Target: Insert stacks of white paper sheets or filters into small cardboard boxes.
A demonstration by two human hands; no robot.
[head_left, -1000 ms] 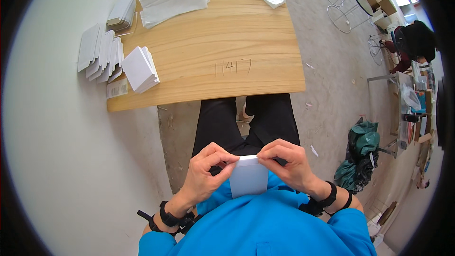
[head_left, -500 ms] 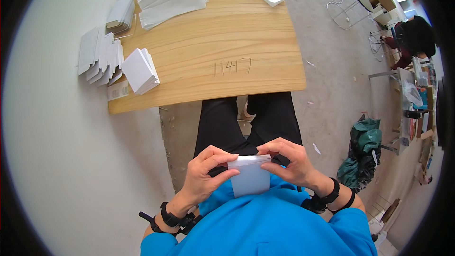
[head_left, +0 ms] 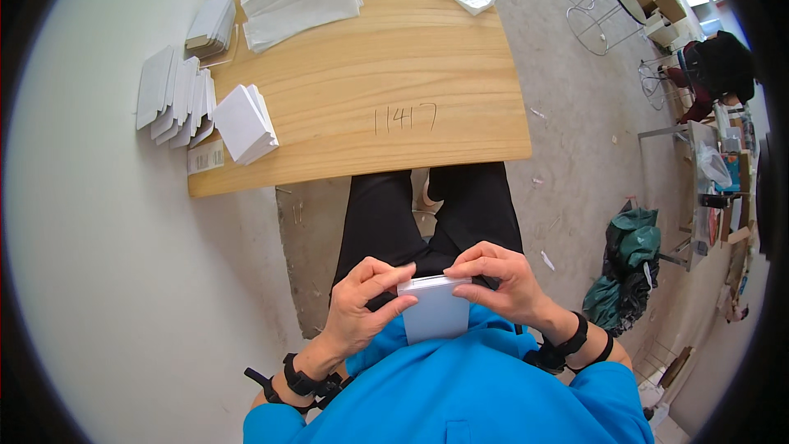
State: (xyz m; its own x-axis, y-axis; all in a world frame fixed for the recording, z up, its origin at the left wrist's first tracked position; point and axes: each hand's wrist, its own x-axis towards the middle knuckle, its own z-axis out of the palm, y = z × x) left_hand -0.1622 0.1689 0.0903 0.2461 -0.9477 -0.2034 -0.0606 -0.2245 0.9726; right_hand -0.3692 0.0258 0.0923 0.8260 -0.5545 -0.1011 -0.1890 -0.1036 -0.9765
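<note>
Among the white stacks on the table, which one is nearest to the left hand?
The small fanned stack near the table's front-left corner; the stacks along the left edge and the long back pile lie farther from the left hand.

White box (head_left: 437,314) — face partly behind fingers (head_left: 477,293)

A bright blue fabric top (head_left: 460,386) with short sleeves (head_left: 610,386) and a stitched rectangular outline low in the picture meets plain black fabric trousers (head_left: 378,214). The left hand (head_left: 362,300) and right hand (head_left: 501,279) are bare. Each forearm wears two black straps (head_left: 578,331), one left strap end sticking out loose, beside a small, dark, blocky attachment (head_left: 542,356).
</note>
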